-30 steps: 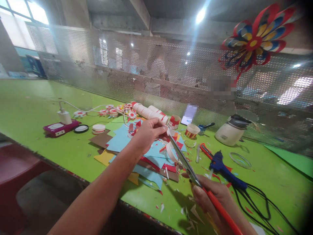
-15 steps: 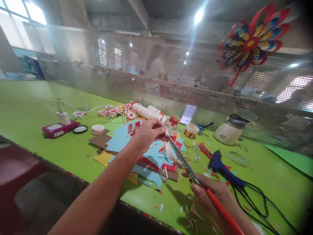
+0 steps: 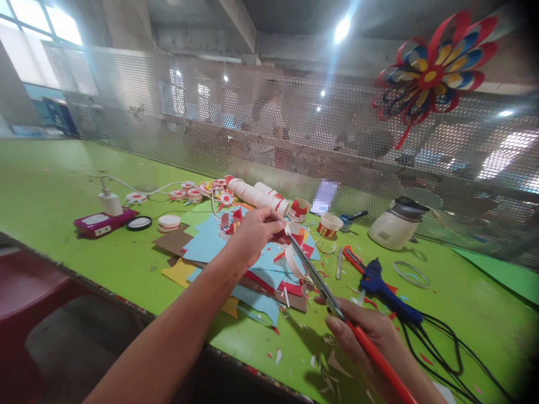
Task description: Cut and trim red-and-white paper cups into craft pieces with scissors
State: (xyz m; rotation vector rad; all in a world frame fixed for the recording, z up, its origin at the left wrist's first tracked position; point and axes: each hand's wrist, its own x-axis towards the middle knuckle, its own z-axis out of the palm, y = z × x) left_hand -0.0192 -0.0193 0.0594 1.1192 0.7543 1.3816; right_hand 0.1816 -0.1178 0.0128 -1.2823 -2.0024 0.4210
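My right hand (image 3: 366, 331) is closed around the red handle of a pair of scissors (image 3: 314, 275), whose long blades point up and left. At the blade tips, my left hand (image 3: 259, 233) pinches a small piece of paper (image 3: 288, 230), mostly hidden by the fingers. Beneath the hands lies a pile of coloured paper sheets (image 3: 206, 238), light blue on top, with brown, yellow and red edges showing. A white paper ring (image 3: 296, 262) rests on the pile beside the blades. Just behind my left hand sits a red and white paper piece (image 3: 228, 224).
A blue glue gun (image 3: 381, 286) with a black cable lies right of my right hand, near a red-handled cutter (image 3: 352, 258). Behind stand white paper rolls (image 3: 256, 195), paper cups (image 3: 329, 225), a phone (image 3: 323, 197) and a white jug (image 3: 391, 227). Paper scraps litter the green table (image 3: 236, 342).
Both hands hold nearly the same place, with the scissors still at the small paper. The view has shifted very slightly; no object has visibly been moved.
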